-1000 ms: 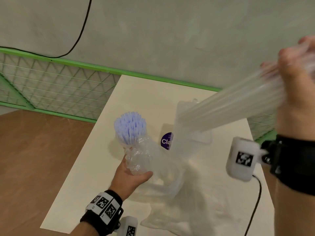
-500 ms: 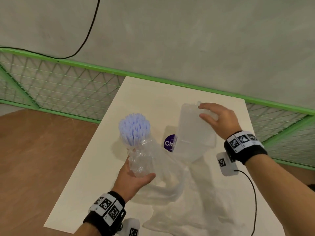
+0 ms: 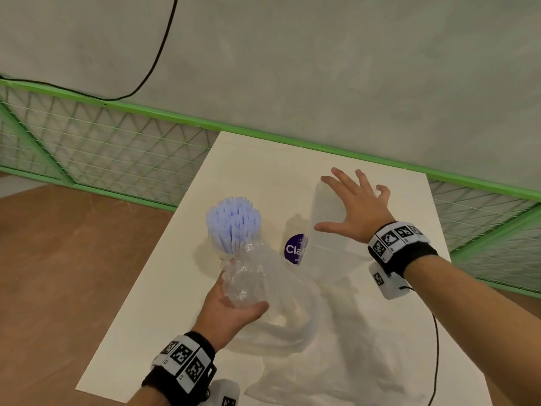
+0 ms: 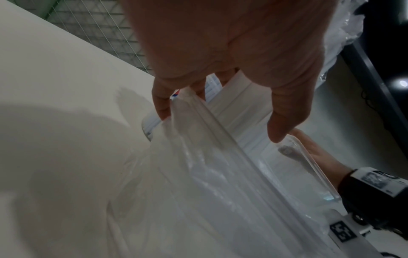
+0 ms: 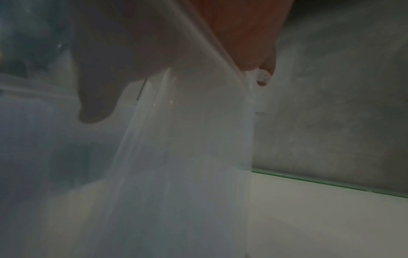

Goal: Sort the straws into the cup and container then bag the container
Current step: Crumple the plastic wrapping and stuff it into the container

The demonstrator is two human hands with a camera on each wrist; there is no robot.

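A bunch of light blue straws [image 3: 232, 221] stands upright in a clear cup, wrapped low down by a clear plastic bag [image 3: 278, 303]. My left hand [image 3: 243, 288] grips the bag's bunched film beside the cup; in the left wrist view its fingers [image 4: 162, 108] pinch that film. The clear container [image 3: 328, 230] stands upright on the table with clear straws [image 4: 240, 108] inside it, and its lower part sits in the bag. My right hand [image 3: 354, 206] lies on the container's top with fingers spread. The right wrist view looks through the container's wall [image 5: 176, 157].
The white table [image 3: 263, 171] ends at a green mesh fence [image 3: 102, 136] and a grey wall behind. A round purple label [image 3: 294, 249] shows between cup and container. A black cable [image 3: 436, 347] runs over the table's right side. Wood floor lies to the left.
My right hand was raised at the upper right gripping a bundle of clear straws; it has come down without them and now lies spread on the container. The left hand has kept its grip.
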